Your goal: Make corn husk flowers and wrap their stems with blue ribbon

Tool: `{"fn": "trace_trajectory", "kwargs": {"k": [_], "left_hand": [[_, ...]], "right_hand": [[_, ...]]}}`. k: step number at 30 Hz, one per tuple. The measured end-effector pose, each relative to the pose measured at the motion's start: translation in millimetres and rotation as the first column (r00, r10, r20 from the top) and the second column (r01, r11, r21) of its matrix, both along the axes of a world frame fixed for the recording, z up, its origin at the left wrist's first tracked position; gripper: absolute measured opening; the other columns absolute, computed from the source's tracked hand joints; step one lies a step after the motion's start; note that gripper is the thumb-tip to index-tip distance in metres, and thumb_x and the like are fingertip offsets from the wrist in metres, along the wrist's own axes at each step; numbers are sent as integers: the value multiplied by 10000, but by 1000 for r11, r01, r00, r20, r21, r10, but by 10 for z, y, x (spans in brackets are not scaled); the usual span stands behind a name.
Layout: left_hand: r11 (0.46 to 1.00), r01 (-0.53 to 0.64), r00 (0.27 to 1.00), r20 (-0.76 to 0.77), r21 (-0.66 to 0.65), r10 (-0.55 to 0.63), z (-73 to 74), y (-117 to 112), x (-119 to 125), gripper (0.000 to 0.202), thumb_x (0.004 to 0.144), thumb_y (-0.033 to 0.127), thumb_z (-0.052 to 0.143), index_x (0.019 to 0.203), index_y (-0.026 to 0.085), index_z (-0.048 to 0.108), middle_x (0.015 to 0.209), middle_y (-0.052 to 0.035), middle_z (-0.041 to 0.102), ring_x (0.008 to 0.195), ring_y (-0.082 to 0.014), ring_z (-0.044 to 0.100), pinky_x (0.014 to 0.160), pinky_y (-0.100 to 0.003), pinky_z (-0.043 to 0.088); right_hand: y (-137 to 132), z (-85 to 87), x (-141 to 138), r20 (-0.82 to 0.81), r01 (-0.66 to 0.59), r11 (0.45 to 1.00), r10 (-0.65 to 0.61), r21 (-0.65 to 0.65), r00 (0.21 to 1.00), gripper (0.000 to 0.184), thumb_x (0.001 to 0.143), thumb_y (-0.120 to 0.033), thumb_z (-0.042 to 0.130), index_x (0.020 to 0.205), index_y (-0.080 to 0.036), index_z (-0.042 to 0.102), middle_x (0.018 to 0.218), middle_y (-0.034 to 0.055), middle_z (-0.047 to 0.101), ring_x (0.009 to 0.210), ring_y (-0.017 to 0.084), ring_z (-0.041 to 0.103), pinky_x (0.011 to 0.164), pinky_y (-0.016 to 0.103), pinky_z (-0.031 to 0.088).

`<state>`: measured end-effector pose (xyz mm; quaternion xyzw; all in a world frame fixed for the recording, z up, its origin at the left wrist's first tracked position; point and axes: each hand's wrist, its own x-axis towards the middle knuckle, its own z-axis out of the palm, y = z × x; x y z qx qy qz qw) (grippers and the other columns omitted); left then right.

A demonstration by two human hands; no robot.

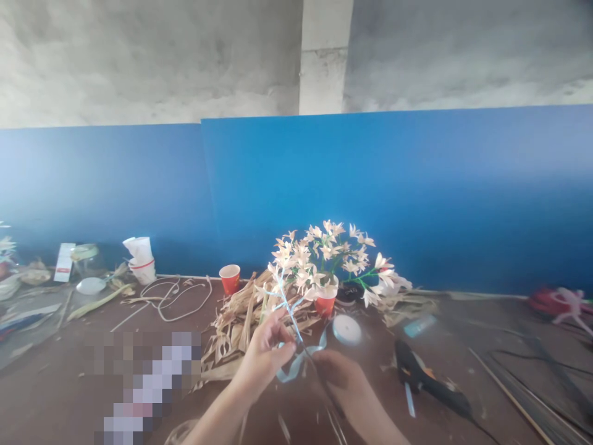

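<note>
My left hand (265, 353) is closed in a pinch on a thin branching stem (288, 309) wrapped in pale blue tape. My right hand (341, 383) is closed lower down on the same stem, where a loose loop of pale blue ribbon (296, 363) curls between the two hands. Behind the hands lies a pile of dried corn husks (241, 321). A bunch of white handmade flowers (324, 253) stands in a red paper cup (325, 304).
A white tape roll (346, 329) and a black glue gun (426, 378) lie to the right on the brown table (69, 395). A second red cup (230, 278), a white cord (178, 300) and white cups (140, 258) sit at the back left. Blue boards (393, 198) back the table.
</note>
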<state>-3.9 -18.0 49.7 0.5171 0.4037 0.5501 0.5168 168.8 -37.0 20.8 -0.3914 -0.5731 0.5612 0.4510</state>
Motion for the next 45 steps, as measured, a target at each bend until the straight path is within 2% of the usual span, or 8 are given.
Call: {"fn": "trace_trajectory", "kwargs": {"k": [4, 13, 24, 29, 32, 36, 41, 45], "left_hand": [[999, 30, 1000, -4, 15, -30, 14, -26, 8, 627, 644, 149, 666, 1252, 182, 518, 649, 33, 555, 628, -132, 515, 588, -243, 393], [998, 66, 997, 48, -1, -66, -31, 6, -13, 585, 639, 151, 684, 1203, 182, 532, 636, 35, 568, 598, -118, 500, 555, -229, 369], [993, 103, 988, 122, -56, -95, -114, 41, -13, 600, 616, 161, 716, 1189, 207, 541, 632, 48, 557, 542, -96, 467, 502, -213, 332], [991, 127, 967, 227, -29, -117, -67, 22, -66, 417, 653, 128, 639, 1063, 193, 615, 759, 1, 618, 733, -150, 560, 690, -264, 427], [989, 139, 963, 237, -41, -126, -76, 33, -89, 374, 703, 164, 619, 1076, 190, 611, 824, -24, 633, 785, -175, 589, 754, -305, 434], [981, 183, 966, 195, -61, -168, -122, 44, -61, 529, 654, 161, 716, 1154, 228, 556, 883, -20, 617, 730, -142, 574, 618, -242, 410], [985, 157, 981, 130, -70, -147, -144, 36, 10, 747, 611, 218, 786, 1274, 226, 441, 712, 35, 572, 589, -100, 508, 535, -217, 371], [990, 119, 989, 95, -71, -112, -143, 31, 9, 702, 626, 235, 771, 1258, 215, 467, 665, 53, 529, 575, -94, 492, 507, -212, 349]], "right_hand": [[7, 9, 0, 8, -35, 999, 35, 12, 999, 371, 650, -417, 766, 904, -163, 672, 793, 54, 704, 781, 207, 649, 719, 282, 509], [-12, 10, -19, -21, -13, 1000, 13, -8, 1000, 357, 643, -414, 766, 868, -159, 657, 752, 35, 679, 703, 171, 619, 652, 259, 494], [57, 30, 27, 84, 3, 999, -6, 39, 996, 394, 596, -442, 782, 848, -151, 699, 731, 61, 682, 774, 241, 641, 745, 344, 522], [100, -17, 63, 87, 7, 1000, -9, 14, 996, 433, 552, -445, 797, 861, -156, 705, 734, 61, 685, 761, 240, 641, 723, 343, 531], [111, -4, 84, 101, -1, 1000, 0, 5, 995, 413, 558, -437, 792, 841, -149, 706, 734, 62, 686, 775, 246, 645, 740, 347, 527], [121, -2, 96, 123, -1, 1000, 0, 9, 992, 384, 588, -427, 772, 834, -140, 706, 766, 75, 694, 811, 255, 648, 778, 354, 517], [114, -46, 80, 100, -12, 1000, 9, 27, 995, 379, 607, -421, 766, 863, -148, 704, 769, 69, 689, 826, 255, 645, 783, 360, 519], [93, -33, 74, 92, -27, 999, 23, 41, 995, 355, 633, -389, 751, 889, -150, 697, 769, 61, 682, 844, 253, 642, 807, 366, 513]]}}
